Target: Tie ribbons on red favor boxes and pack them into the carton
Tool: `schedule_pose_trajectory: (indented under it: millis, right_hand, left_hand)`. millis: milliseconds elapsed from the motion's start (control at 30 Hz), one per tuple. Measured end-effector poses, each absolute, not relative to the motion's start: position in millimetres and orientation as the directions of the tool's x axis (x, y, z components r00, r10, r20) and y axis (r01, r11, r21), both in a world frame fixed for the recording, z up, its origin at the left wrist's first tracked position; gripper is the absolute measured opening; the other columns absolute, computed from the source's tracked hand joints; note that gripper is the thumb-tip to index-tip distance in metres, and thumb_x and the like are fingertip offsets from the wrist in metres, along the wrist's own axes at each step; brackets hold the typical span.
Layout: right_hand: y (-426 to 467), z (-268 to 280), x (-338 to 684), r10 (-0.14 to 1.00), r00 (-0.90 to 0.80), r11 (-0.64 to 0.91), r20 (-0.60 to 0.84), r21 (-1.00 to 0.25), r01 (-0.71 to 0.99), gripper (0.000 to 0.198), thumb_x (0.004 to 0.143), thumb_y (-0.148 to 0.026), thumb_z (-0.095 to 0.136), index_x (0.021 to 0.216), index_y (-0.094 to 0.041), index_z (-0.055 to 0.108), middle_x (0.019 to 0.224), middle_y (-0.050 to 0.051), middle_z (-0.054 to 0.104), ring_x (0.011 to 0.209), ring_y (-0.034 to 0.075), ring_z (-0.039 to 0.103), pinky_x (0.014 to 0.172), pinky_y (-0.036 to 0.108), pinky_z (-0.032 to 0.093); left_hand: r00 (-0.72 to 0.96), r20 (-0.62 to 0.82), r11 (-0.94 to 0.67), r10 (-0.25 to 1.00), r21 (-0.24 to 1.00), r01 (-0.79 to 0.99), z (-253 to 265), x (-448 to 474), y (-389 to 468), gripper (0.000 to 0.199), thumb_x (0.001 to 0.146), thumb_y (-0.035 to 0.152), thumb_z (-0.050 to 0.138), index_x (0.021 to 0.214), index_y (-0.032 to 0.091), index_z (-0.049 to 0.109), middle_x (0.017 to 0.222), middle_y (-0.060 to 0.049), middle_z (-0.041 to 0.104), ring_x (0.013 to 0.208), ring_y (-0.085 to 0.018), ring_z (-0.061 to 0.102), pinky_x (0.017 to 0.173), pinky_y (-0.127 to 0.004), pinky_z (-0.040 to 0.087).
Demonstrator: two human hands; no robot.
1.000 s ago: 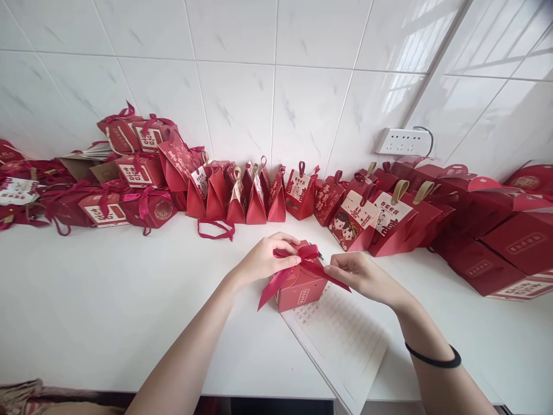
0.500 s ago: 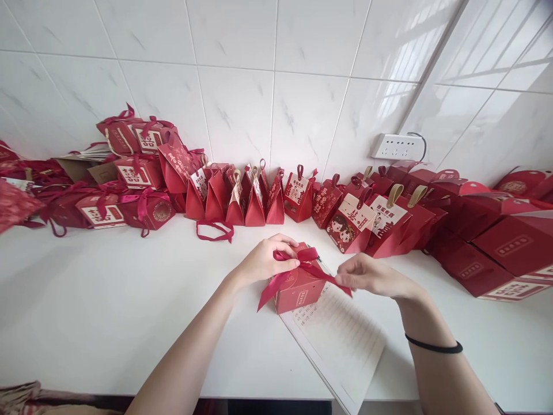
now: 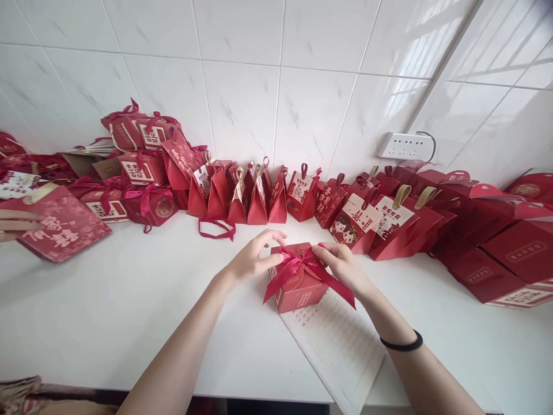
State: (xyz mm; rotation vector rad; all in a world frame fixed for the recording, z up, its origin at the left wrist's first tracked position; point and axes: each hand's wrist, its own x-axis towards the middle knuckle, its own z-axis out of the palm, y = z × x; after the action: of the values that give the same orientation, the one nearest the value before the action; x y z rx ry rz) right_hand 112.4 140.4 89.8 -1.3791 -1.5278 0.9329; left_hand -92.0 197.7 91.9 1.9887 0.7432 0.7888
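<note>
1. Find the red box at the centre of the frame, flaps folded over on top, resting partly over the upper end of the lined paper on the white table.
2. Note the ribbon crossing its top, knotted near the middle, with one tail hanging toward the lower left and the other toward the lower right.
3. With the left hand, just left of the knot: thumb and forefinger parted, thumb tip at the ribbon's left side, apparently without a firm grip.
4. With the right hand, right of the knot: thumb and forefinger closed together, seemingly on the right loop; cannot tell how tightly, with that loop mostly hidden.
5. Judge the step in hand as shaping the bow, probably evening the loops after the knot.
6. For the next move, likely call for pinching the left loop, then drawing both sides outward gently and evenly, without slackening the knot or denting the lid.
</note>
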Motion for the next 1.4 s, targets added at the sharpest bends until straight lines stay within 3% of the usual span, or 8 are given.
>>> schedule_pose_trajectory:
  millis: [100,200,400,667,867,1100,1233,1400]
  right_hand:
    - [137,88,111,0.993,0.008,0.104,0.114,-0.934,0.343,0.051,0.074,-0.064,0.048,0.055,-0.018,0.035,0.054,-0.003,0.035,0.05,0.01,0.031,0.046,0.022,0.026]
    - [134,87,108,0.994,-0.005,0.107,0.112,-0.942,0.319,0.047,0.076,-0.059,0.048,0.057,-0.018,0.037,0.056,-0.002,0.038,0.052,0.01,0.035,0.047,0.022,0.028]
    - [131,84,107,0.994,-0.014,0.107,0.108,-0.953,0.285,0.043,0.077,-0.055,0.049,0.058,-0.018,0.038,0.057,-0.002,0.038,0.053,0.01,0.035,0.048,0.022,0.028]
    - [131,84,106,0.99,-0.029,0.141,0.138,-0.949,0.283,0.041,0.077,-0.052,0.049,0.057,-0.017,0.038,0.057,-0.003,0.038,0.053,0.01,0.034,0.049,0.022,0.028]
    - [135,81,105,0.985,0.015,0.16,0.171,-0.949,0.271,0.05,0.08,-0.058,0.041,0.052,-0.018,0.034,0.054,-0.002,0.036,0.052,0.01,0.032,0.052,0.025,0.028]
    - [134,78,104,0.994,-0.028,0.109,0.105,-0.966,0.234,0.052,0.077,-0.065,0.044,0.056,-0.018,0.034,0.055,-0.003,0.035,0.052,0.01,0.03,0.051,0.024,0.026]
    - [135,78,103,0.997,-0.029,0.079,0.074,-0.97,0.23,0.052,0.075,-0.066,0.046,0.059,-0.018,0.038,0.057,-0.002,0.037,0.053,0.011,0.034,0.051,0.024,0.027]
    - [134,79,103,0.997,-0.024,0.076,0.072,-0.971,0.228,0.052,0.074,-0.067,0.047,0.058,-0.018,0.038,0.057,-0.002,0.037,0.053,0.01,0.033,0.051,0.023,0.026]
  left_hand:
    - [0.512,0.353,-0.562,0.783,0.754,0.34,91,-95,191,0.011,0.077,0.03,0.057,0.079,0.02,0.055,0.109,-0.005,0.056,0.108,-0.022,0.05,0.095,-0.037,0.037]
    - [0.404,0.437,-0.583,0.804,0.716,0.385,90,-92,183,0.005,0.078,0.026,0.054,0.076,0.02,0.054,0.074,0.0,0.054,0.075,-0.014,0.053,0.073,-0.027,0.044]
    - [0.464,0.261,-0.398,0.846,0.889,0.226,90,-90,178,0.005,0.08,0.024,0.048,0.085,0.021,0.048,0.051,0.008,0.047,0.039,-0.008,0.043,0.041,-0.019,0.034]
    - [0.37,0.134,-0.207,0.919,0.964,0.167,93,-84,179,0.03,0.075,0.043,0.06,0.068,0.018,0.045,0.045,0.009,0.038,0.037,-0.005,0.036,0.036,-0.016,0.026]
    - [0.325,0.077,-0.133,0.942,0.979,0.152,92,-85,178,0.027,0.075,0.039,0.062,0.078,0.018,0.046,0.067,0.005,0.051,0.048,-0.006,0.048,0.048,-0.019,0.041]
    - [0.281,0.096,-0.154,0.955,0.969,0.193,84,-86,174,0.028,0.079,0.045,0.054,0.089,0.02,0.046,0.063,0.006,0.047,0.057,-0.009,0.046,0.055,-0.021,0.038]
    - [0.254,0.001,-0.083,0.967,0.946,0.312,86,-84,172,0.04,0.079,0.055,0.048,0.067,0.02,0.035,0.057,0.007,0.036,0.052,-0.009,0.036,0.05,-0.021,0.029]
    - [0.254,0.081,-0.165,0.964,0.929,0.332,86,-80,170,0.041,0.081,0.045,0.048,0.058,0.019,0.026,0.056,0.006,0.026,0.053,-0.008,0.027,0.05,-0.022,0.023]
